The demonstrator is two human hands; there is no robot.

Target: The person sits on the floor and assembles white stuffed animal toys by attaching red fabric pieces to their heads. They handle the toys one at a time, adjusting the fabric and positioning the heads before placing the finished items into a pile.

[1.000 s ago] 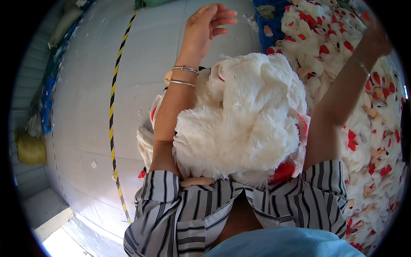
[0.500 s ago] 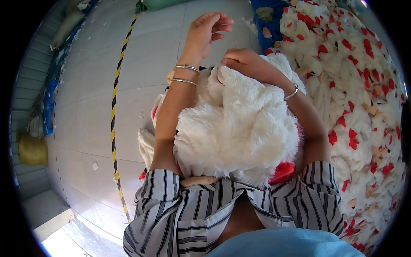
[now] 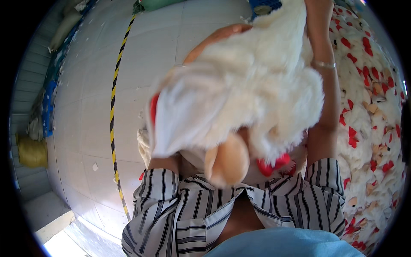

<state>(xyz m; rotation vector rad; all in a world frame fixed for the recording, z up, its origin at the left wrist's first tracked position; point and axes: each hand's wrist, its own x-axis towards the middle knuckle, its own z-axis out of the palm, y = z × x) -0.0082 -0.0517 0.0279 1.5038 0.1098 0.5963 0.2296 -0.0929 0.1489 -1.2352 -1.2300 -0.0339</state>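
A white, furry, unstuffed plush toy skin [image 3: 265, 73] is stretched up in front of me, partly blurred. A smooth white cloth part [image 3: 188, 103], a beige ear-like piece [image 3: 229, 160] and a red piece [image 3: 276, 165] show along its lower side. At the top edge of the view, my right hand [image 3: 319, 13] is closed on the skin's raised upper end, its fingertips mostly hidden. My left hand [image 3: 220, 37] lies behind the fur on the far left side. Only its back and part of a finger show, so its grip is hidden.
To my right lies a large heap of white plush pieces [image 3: 359, 120] with red and beige parts. Yellow-black striped tape [image 3: 113, 111] runs along the grey floor at left. Further left is a yellow roll-shaped bundle [image 3: 32, 149]. A blue crate-like object [image 3: 262, 7] stands far ahead.
The plush skin has risen and spread upward from my lap. My right hand has moved up and right with it; my left hand, formerly free above, is now behind the fur.
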